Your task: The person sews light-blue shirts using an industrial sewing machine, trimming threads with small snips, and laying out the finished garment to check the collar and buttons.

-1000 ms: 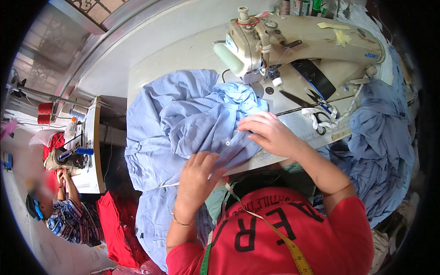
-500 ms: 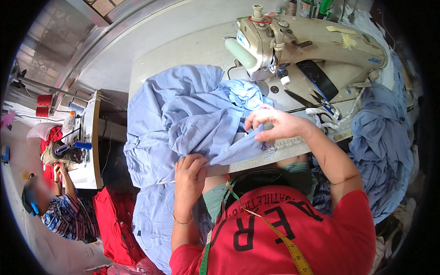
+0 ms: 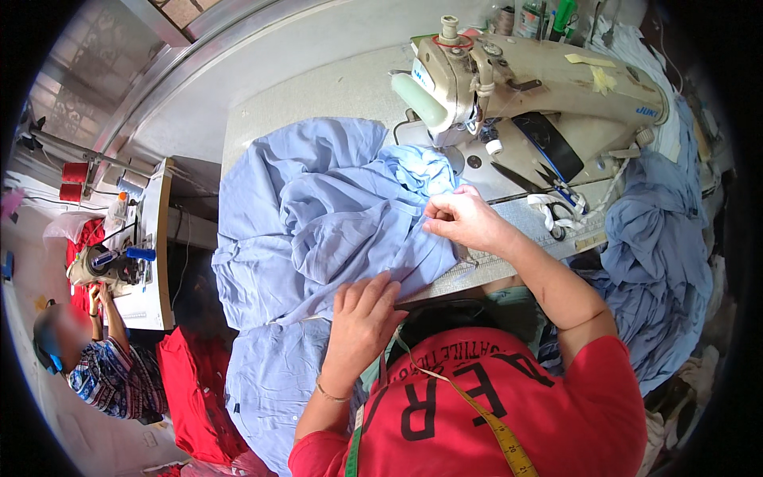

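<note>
One big table [image 3: 318, 95] took up most of the view, with one blue shirt [image 3: 318, 215] bunched across it and spilling off the near edge, so the lower part hung out of sight behind the person's red top. A second heap of blue cloth [image 3: 660, 238] hung off the right side, partly lost in the dark rim. One beige sewing machine [image 3: 540, 79] sat at the back, its needle area too cluttered to make out. One other person [image 3: 103, 374] sat lower left at another small machine [image 3: 99, 266], mostly cut off. One pair of scissors [image 3: 556, 207] lay right of the shirt. Left hand [image 3: 362, 318] lay flat on the shirt near the table edge, fingers spread, gripping nothing. Right hand [image 3: 461, 221] pinched a fold of the shirt between thumb and fingertips, just in front of the machine. One yellow tape measure [image 3: 493, 425] ran down the chest.
</note>
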{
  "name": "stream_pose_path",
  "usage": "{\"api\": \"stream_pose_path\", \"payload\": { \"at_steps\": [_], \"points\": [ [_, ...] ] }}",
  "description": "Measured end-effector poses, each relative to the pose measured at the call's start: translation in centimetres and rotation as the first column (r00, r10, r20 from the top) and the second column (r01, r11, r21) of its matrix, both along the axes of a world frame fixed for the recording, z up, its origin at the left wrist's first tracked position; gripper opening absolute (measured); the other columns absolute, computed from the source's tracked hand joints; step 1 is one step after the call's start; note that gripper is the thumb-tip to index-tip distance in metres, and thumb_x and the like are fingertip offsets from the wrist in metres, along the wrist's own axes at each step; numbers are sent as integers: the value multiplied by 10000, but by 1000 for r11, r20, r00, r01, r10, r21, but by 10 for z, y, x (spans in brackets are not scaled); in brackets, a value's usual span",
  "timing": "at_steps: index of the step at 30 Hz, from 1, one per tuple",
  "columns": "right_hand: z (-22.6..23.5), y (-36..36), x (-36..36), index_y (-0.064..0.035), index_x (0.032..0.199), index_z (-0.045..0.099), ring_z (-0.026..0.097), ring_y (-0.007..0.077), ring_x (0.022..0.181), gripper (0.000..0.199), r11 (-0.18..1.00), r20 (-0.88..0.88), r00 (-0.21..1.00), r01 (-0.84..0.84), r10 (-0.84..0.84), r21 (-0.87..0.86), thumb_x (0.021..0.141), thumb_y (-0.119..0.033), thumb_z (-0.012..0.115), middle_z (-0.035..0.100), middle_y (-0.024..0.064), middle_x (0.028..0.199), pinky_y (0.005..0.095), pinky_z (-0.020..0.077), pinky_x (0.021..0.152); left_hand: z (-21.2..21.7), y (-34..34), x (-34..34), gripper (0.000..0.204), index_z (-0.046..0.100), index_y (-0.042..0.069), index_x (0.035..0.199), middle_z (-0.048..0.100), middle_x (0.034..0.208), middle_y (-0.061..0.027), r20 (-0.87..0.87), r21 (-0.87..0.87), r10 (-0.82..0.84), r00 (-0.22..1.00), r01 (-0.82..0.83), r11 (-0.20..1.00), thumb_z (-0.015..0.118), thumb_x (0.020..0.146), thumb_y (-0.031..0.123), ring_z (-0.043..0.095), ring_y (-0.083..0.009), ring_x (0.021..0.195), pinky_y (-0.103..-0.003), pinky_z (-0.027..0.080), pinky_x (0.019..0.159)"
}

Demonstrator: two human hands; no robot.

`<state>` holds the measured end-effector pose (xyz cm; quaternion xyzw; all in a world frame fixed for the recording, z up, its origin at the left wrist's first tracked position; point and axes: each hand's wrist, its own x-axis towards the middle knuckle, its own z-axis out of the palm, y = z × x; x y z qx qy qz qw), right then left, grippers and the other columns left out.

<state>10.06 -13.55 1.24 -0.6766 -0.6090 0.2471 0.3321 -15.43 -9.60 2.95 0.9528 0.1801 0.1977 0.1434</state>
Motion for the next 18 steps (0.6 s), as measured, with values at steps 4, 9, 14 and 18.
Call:
{"api": "stream_pose_path", "payload": {
  "at_steps": [4, 9, 14, 18],
  "points": [
    [2, 4, 0, -11, 904, 598, 489, 104, 536, 208, 999, -100, 994, 32, -30, 9, 792, -161, 691, 551, 12, 596, 255, 409, 648, -13, -2, 2, 410, 597, 35, 1059, 551, 1169, -90, -23, -38, 11, 1000, -12, 999, 724, 697, 178, 519, -282, 998, -391, 402, 858],
    [3, 6, -4, -5, 947, 610, 476, 90, 546, 210, 999, -171, 985, 36, -33, 14, 801, -137, 684, 535, 1, 600, 247, 387, 627, -14, -4, 0, 386, 600, 32, 1043, 547, 1175, -96, -8, -39, 20, 1000, -21, 999, 721, 700, 161, 520, -283, 996, -391, 406, 854],
    [-4, 9, -8, -35, 897, 633, 491, 76, 607, 176, 999, -65, 997, 39, -39, 2, 826, -193, 664, 548, -16, 633, 284, 297, 847, -17, -5, -2, 468, 544, 19, 1111, 531, 1197, -127, 8, -67, 23, 1000, -23, 997, 722, 700, 154, 509, -308, 1033, -420, 395, 887],
    [-7, 10, -7, -83, 853, 648, 518, 113, 639, 195, 998, -74, 995, 62, -62, -6, 854, -275, 612, 552, -25, 612, 350, 244, 918, -25, -5, -7, 521, 500, 8, 1175, 518, 1235, -157, 48, -172, 97, 994, -88, 981, 723, 743, 195, 492, -360, 1091, -431, 394, 936]
  ]
}}
